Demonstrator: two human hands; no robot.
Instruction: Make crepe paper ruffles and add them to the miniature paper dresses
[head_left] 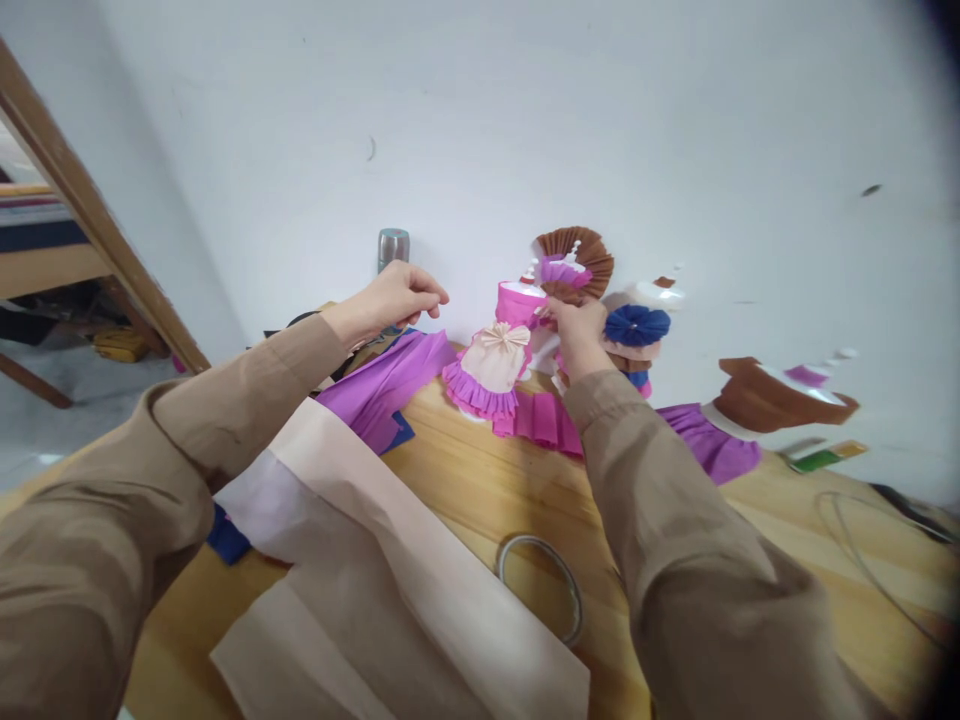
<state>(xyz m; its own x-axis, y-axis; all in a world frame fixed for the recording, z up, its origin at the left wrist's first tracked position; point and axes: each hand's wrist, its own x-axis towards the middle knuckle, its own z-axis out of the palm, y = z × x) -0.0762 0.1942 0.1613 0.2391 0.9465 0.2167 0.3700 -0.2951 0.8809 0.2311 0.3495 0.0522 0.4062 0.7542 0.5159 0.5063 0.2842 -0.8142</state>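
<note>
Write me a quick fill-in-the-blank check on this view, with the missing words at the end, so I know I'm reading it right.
1. The hand at the side of the small dress with the bow on its front is the person's ____ one.
2. The rosette just right of that hand is ____ in colour.
3. The pleated fan-shaped piece near the wall is mostly ____ in colour.
4. Of the picture's top and bottom edges, the ring lies nearer the ____ one.

Missing words: right; blue; brown; bottom.

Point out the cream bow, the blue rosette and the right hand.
Cream bow (pixel 505 337): head view, its centre.
Blue rosette (pixel 637 326): head view, its middle.
Right hand (pixel 583 332): head view, back of hand.
</note>
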